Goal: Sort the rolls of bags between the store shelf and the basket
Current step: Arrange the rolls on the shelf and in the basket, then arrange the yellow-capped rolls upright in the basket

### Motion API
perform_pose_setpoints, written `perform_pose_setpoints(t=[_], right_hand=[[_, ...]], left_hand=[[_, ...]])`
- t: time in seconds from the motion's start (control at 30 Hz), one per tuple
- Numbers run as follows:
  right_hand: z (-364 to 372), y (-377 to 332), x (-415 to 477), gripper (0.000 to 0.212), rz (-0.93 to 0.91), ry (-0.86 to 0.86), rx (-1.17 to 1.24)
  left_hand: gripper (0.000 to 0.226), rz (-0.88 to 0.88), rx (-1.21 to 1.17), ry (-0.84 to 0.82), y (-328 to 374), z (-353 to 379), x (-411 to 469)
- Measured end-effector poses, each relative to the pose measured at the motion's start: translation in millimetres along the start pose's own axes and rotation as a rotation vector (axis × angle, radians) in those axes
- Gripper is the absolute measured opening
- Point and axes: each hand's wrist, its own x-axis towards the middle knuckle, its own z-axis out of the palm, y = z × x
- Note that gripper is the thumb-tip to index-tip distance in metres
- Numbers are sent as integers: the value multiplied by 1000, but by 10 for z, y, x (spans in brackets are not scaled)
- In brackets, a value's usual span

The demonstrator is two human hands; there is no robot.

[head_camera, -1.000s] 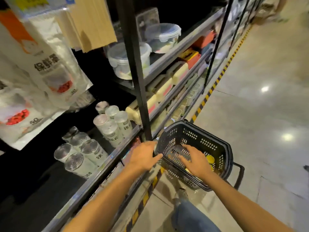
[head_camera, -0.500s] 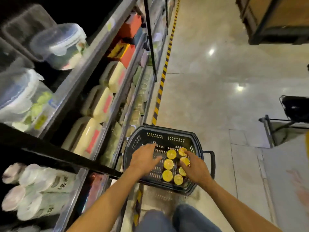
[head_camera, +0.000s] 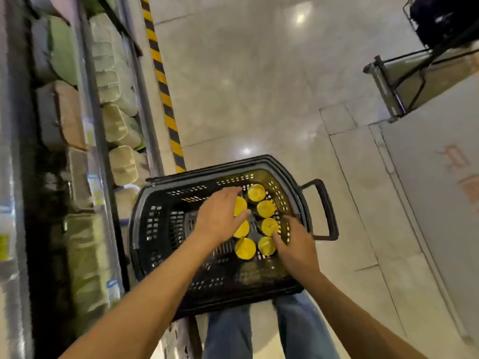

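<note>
7 yellow-ended rolls of bags (head_camera: 245, 248) stand upright in the black basket (head_camera: 141, 216) beside the store shelf (head_camera: 96, 130). They look light, firm and slick, best pinched round the sides. The left hand (head_camera: 220, 218) spreads open over them, the right hand (head_camera: 295, 250) bends its fingers among them, grip unclear; no writing is readable.

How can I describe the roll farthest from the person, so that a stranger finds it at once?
Look at the black basket beside the shelf. Yellow-topped rolls stand upright in its right half. The roll meant is at the far end of the cluster, nearest the basket's far wall.
</note>
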Motion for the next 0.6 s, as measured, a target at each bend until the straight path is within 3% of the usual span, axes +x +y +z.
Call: perform_pose_setpoints(t=[0.33, 0.6], right_hand=[[1614, 896, 1383, 67, 196, 143, 105], [2314, 1262, 1798, 75, 361, 306, 142]], left_hand=[[62, 79, -78, -44, -856, 1756, 1541], [64, 92, -70, -40, -1009, 2478, 2062]])
